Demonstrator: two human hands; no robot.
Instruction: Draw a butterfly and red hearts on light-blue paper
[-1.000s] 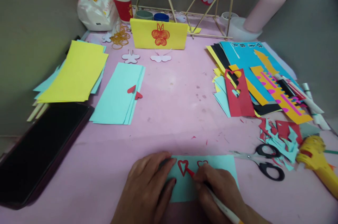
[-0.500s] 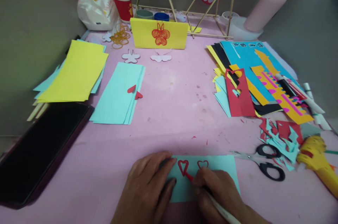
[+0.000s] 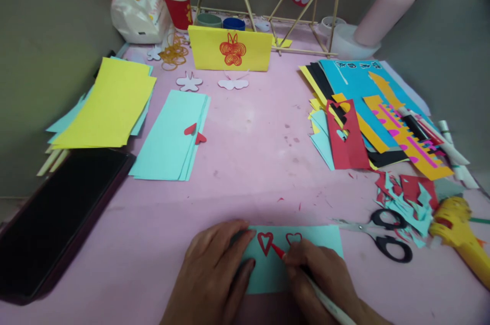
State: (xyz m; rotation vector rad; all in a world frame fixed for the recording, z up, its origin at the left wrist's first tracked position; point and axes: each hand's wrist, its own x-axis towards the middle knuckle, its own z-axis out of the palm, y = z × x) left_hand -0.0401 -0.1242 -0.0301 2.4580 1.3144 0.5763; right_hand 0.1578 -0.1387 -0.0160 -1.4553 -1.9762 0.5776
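On the pink table near the front edge lies a light blue paper with two red heart outlines drawn near its top. My left hand rests flat on the paper's left part, fingers spread a little. My right hand pinches a white marker, its red tip touching the right side of the left heart. The other heart is partly covered by my right hand.
Scissors, paper scraps and a yellow glue gun lie to the right. A dark tablet and paper stacks are on the left. A yellow folded card stands at the back.
The marker tip has moved slightly up and right, from the heart's lower right side to higher on its right side. My left hand has stayed in place.
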